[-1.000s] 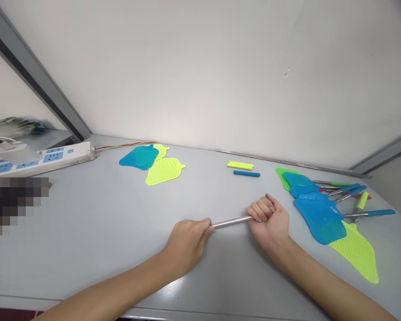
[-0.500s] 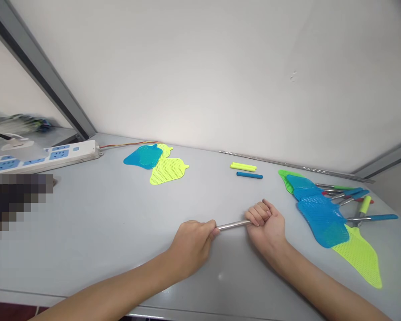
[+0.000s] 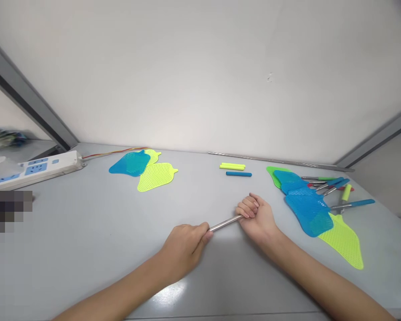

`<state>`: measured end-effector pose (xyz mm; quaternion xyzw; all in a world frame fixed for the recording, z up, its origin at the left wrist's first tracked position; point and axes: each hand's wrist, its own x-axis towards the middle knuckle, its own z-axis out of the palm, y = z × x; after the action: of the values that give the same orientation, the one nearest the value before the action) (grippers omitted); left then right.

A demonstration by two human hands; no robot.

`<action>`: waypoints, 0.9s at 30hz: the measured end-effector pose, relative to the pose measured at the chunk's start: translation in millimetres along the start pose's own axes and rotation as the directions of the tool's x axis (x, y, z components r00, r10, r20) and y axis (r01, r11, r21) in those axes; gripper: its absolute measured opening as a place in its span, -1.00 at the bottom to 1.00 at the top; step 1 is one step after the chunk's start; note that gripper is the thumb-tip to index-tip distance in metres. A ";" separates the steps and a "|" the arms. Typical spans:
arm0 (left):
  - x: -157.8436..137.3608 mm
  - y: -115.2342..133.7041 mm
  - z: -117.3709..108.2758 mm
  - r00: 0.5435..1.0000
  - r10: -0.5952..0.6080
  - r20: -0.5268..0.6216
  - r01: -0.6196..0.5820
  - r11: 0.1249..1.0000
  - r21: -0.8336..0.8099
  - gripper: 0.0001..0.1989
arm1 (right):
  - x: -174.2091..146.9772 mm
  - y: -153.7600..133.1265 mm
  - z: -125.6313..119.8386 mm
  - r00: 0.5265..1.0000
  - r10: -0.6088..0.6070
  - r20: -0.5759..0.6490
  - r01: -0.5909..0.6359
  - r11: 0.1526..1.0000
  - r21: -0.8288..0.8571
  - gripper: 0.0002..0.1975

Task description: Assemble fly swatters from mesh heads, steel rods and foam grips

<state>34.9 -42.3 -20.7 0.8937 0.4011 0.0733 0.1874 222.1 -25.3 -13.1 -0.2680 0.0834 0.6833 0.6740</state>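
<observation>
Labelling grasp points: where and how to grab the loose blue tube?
Probably pinch the blue tube at mid-length, across its narrow width, coming from above and the near side. It lies flat, long axis running left to right, with the yellow tubes just behind it.

Silver rod (image 3: 225,223) — plain blue tube (image 3: 239,174) — neon-yellow paddles (image 3: 157,176), dotted with holes.

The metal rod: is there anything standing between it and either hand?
Nothing visible does: the left hand and the right hand are both closed on the metal rod, and its stretch between them is uncovered. Inside the grips I cannot see.
</observation>
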 end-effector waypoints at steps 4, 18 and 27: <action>2.1 -0.8 -5.1 1.000 0.002 0.009 -0.002 0.997 -0.073 -0.70 | 1.9 -1.5 -0.5 0.999 0.012 0.032 -0.011 1.000 -0.015 -0.69; 4.2 -0.8 -19.4 0.999 0.019 0.048 -0.009 0.978 -0.208 -0.76 | 3.9 -5.6 -1.3 0.988 0.146 0.041 -0.146 0.989 -0.010 -0.73; 8.0 -7.0 -21.1 0.998 -0.028 -0.047 0.017 0.974 -0.226 -0.74 | 8.8 -5.2 -2.8 0.988 0.144 0.046 -0.141 0.987 -0.072 -0.74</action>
<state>29.5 -26.2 -4.2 0.8599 0.4050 0.1384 0.2783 228.3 -18.5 -18.4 -0.2665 0.0616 0.7388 0.6159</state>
